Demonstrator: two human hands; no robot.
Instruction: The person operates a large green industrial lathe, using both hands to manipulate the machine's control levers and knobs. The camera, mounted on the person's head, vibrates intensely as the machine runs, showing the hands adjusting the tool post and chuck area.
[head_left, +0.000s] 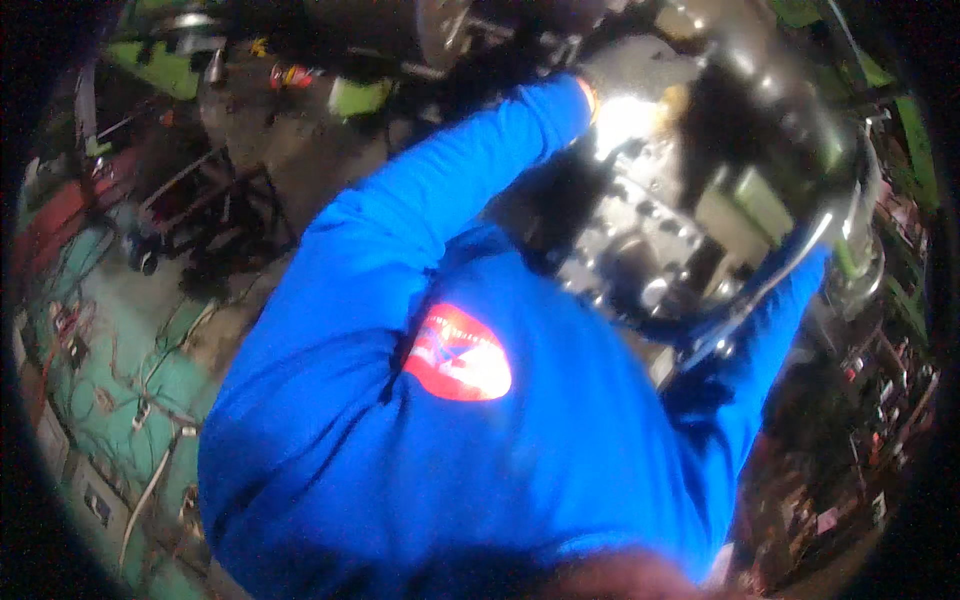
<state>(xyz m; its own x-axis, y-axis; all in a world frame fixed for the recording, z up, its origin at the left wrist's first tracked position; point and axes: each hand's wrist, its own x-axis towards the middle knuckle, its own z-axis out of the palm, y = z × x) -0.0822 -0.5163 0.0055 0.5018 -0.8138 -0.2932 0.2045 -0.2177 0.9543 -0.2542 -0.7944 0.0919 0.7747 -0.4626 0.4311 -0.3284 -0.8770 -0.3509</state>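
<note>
My left arm in a blue sleeve [440, 170] stretches forward to a machine. At its cuff only a thin edge of my left hand [593, 100] shows, beside a strongly lit metal surface [625, 120]; glare hides the fingers. My right sleeve [765, 350] reaches up along the machine's right side, and its end lies near a thin curved pale hose or rod [770, 290]. My right hand cannot be made out there. Between my arms sits a grey metal block [640, 235] with round knobs or bolt heads.
Pale green box-shaped parts [745, 205] stand right of the metal block. A dark frame [225, 205] stands on the left. Cables [150, 480] trail over the green floor [120, 350]. Small clutter [880, 390] fills the right side.
</note>
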